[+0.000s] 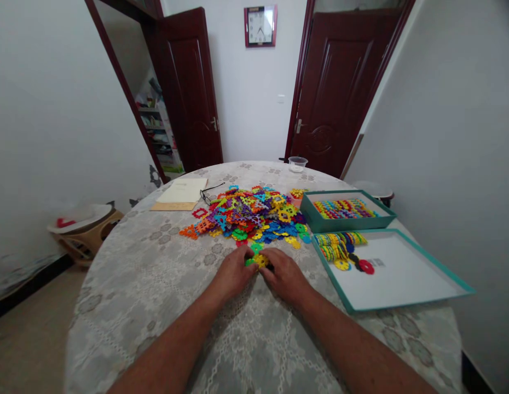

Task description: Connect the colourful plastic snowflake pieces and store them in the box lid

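Both hands meet close to the near edge of a big heap of colourful plastic interlocking pieces [250,213]. My left hand [235,269] is closed, with a green interlocking piece [249,262] between thumb and fingers. Right beside it, my right hand [282,272] pinches a yellow interlocking piece [261,260]. The two pieces touch or overlap; whether they are joined I cannot tell. Just beyond the fingertips lies another green piece [256,248], at the heap's edge. Fingers partly cover both held pieces.
On the right, a teal box [320,223] holds rows of coloured discs. Before it lies its teal-rimmed lid [410,273] with more discs. A notebook [183,190] and glasses [206,197] rest at the back left. A clear plastic bowl [298,164] stands at the table's far edge.
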Demonstrator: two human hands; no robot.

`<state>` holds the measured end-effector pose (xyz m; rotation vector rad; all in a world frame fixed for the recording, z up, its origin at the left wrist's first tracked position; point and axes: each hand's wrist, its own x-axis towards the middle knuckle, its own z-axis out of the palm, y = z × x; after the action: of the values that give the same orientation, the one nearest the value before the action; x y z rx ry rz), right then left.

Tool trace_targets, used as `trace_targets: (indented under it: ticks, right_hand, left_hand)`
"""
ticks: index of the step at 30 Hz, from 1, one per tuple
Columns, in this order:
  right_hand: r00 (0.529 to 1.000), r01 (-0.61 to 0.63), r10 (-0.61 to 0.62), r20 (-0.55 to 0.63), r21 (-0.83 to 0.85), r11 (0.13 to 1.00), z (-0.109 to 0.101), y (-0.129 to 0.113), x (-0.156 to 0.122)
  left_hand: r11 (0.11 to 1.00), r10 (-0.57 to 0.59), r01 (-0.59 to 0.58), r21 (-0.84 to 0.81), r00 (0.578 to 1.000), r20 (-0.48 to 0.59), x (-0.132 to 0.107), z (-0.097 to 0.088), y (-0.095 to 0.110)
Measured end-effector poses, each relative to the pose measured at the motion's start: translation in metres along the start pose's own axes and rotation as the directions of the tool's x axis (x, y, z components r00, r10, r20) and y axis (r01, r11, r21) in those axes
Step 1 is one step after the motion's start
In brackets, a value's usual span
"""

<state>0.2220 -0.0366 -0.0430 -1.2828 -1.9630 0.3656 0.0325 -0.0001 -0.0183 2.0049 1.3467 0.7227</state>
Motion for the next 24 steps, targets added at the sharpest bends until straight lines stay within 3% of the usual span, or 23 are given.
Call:
trace_targets:
  ticks: [7, 15, 20, 24]
  right_hand:
    - [1.000, 0.030, -0.030, 0.002, -0.003, 1.000, 0.002, 0.000, -0.001]
    - [1.000, 0.003, -0.001, -0.018, 0.103, 0.995, -0.004, -0.005, 0.002]
    - [0.997, -0.041, 0.052, -0.063, 0.169, 0.985, -0.012, 0.000, 0.005]
    - [0.999, -0.018, 0.024, -0.043, 0.126, 0.992, -0.019, 0.001, 0.006]
  left_hand:
    - [0.996, -0.024, 0.025, -0.089, 1.000, 0.015, -0.002, 0.002, 0.005]
    - [0.987, 0.001, 0.001, -0.158, 1.000, 0.013, -0.001, 0.003, 0.004]
    - [0.958, 0.085, -0.066, -0.280, 0.995, 0.058, 0.005, -0.004, 0.002]
    - [0.949, 0.157, -0.132, -0.288, 0.985, 0.066, 0.005, -0.003, 0.001]
